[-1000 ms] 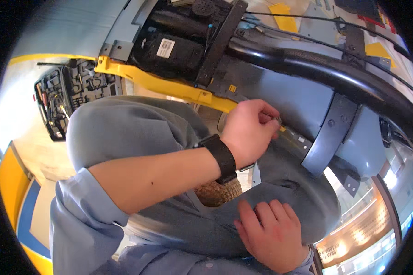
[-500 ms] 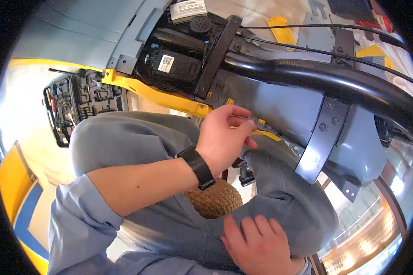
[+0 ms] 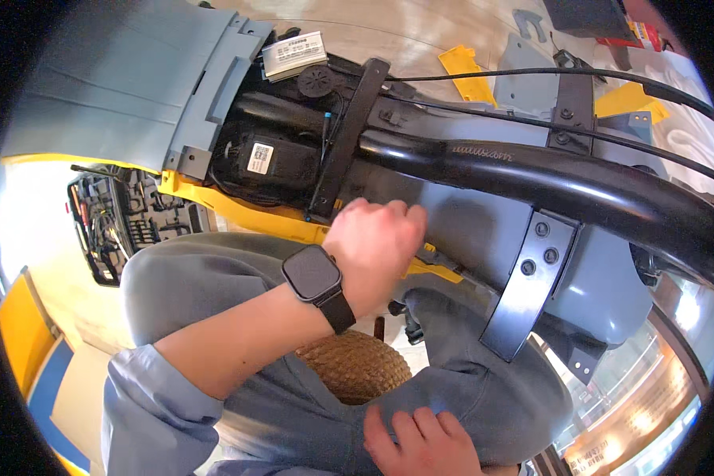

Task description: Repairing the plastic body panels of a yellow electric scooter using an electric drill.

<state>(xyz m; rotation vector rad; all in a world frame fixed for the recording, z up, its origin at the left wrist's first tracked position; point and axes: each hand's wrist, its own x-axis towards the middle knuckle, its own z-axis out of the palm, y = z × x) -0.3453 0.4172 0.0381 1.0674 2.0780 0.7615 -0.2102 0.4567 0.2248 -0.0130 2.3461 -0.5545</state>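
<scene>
My left hand [image 3: 377, 250], with a black watch [image 3: 312, 274] on its wrist, is over the near yellow edge of a vehicle-like frame. Its back faces up and the fingers curl down and under; whatever they hold, if anything, is hidden. Just right of it shows a yellow clip-like piece [image 3: 432, 266] on the grey panel [image 3: 484, 202]. My right hand [image 3: 420, 444] lies on my lap, fingers slightly apart and holding nothing. Beyond my left hand run a thick black tube [image 3: 484, 163] and a flat black crossbar [image 3: 349, 143].
A black tool case [image 3: 135, 214] lies open at the left. Black cables [image 3: 547, 73] cross above the tube. A silver box-shaped module [image 3: 293, 55] sits at the far end. A metal bracket [image 3: 523, 293] juts toward my knee. A woven stool [image 3: 353, 369] is under me.
My left hand has turned knuckles up, bringing the watch face into view, and its fingers have curled under. The view has shifted, with the frame sitting further left. My right hand still rests on my lap.
</scene>
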